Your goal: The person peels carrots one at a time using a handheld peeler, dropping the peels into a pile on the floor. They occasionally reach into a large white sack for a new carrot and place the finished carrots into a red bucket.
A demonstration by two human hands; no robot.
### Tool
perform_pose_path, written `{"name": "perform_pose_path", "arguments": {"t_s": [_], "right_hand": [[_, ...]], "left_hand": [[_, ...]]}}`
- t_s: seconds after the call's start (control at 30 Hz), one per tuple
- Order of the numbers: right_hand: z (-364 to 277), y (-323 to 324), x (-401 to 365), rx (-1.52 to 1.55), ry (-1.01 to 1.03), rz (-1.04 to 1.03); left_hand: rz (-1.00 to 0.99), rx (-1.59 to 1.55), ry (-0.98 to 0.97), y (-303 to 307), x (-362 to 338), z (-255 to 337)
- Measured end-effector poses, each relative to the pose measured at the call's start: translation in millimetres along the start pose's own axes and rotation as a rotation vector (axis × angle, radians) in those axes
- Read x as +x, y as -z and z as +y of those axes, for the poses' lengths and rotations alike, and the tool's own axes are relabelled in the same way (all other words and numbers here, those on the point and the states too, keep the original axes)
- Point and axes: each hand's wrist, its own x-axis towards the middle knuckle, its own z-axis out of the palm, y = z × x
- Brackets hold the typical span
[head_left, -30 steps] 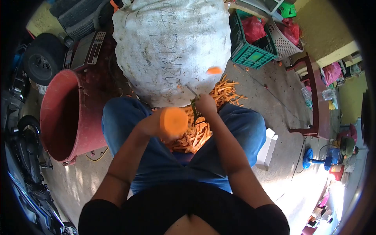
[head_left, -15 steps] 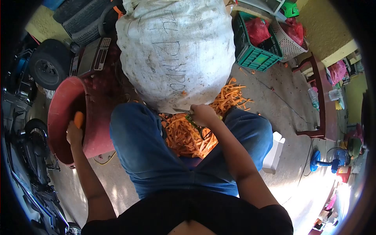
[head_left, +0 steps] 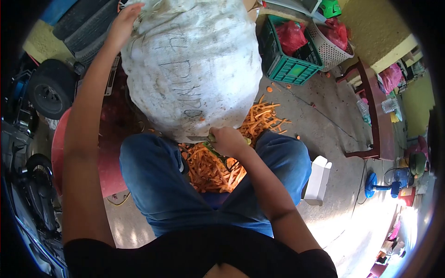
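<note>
My left hand [head_left: 126, 21] reaches to the top left edge of a big white sack [head_left: 185, 69] with handwriting on it. Its fingers look stretched out over the sack's edge, and I see nothing held in them. Between my knees, my right hand [head_left: 228, 141] is closed on a knife [head_left: 198, 138] with a greenish handle, its blade pointing left just below the sack. Orange carrot peelings [head_left: 213, 171] are heaped under that hand, and more peelings [head_left: 265, 116] lie beside the sack's lower right. A red barrel [head_left: 111, 157] lies on its side at my left, partly hidden by my left arm.
A green crate [head_left: 294, 69] with a red bag and a white basket [head_left: 327, 39] stand at the back right. Tyres [head_left: 51, 88] and a motorcycle [head_left: 41, 185] are at the left. On the right are a white box [head_left: 317, 180], a wooden frame [head_left: 378, 116] and a blue fan [head_left: 371, 185].
My left hand has let go of a carrot at the red barrel's mouth and swung up to the sack's top. My right hand still holds the knife; the view has shifted slightly.
</note>
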Motion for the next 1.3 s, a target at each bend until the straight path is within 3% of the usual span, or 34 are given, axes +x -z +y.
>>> {"name": "perform_pose_path", "arguments": {"t_s": [0.07,0.1,0.17,0.27,0.3,0.33,0.4,0.43,0.5,0.53,0.6,0.67,0.73,0.87,1.3], "right_hand": [[6,-1,2,0.012,0.000,0.015],[8,-1,2,0.026,0.008,0.025],[9,2,3,0.015,0.005,0.012],[7,5,4,0.019,0.035,-0.003],[6,5,3,0.032,0.063,-0.007],[4,5,3,0.038,0.059,-0.004],[2,4,2,0.052,0.095,-0.035],[0,4,2,0.060,0.090,-0.030],[-1,5,1,0.078,0.124,-0.039],[-1,5,0,0.082,0.118,-0.040],[-1,6,1,0.093,0.134,-0.029],[0,8,0,0.100,0.134,-0.014],[0,10,-2,0.107,0.133,-0.002],[-3,10,1,0.089,0.140,-0.013],[-9,17,5,0.084,0.113,-0.074]], "left_hand": [[-0.100,0.030,-0.068,-14,48,-36],[-0.103,0.028,-0.074,-20,54,-19],[-0.602,-0.085,0.684,-31,67,30],[-0.770,-0.011,0.786,-51,83,13],[-0.793,0.181,0.696,-57,76,34],[-0.801,0.185,0.692,-64,79,31],[-0.812,0.197,0.368,-79,82,20],[-0.821,0.200,0.364,-86,83,16],[-0.728,0.286,0.175,-96,83,14],[-0.735,0.284,0.173,-95,83,16],[-0.812,-0.022,0.618,-86,86,20],[-0.869,-0.009,0.645,-87,88,15],[-0.767,-0.236,0.817,-89,83,-5],[-0.703,-0.172,0.943,-98,87,-31],[-0.774,0.148,0.404,-114,89,-8]]}}
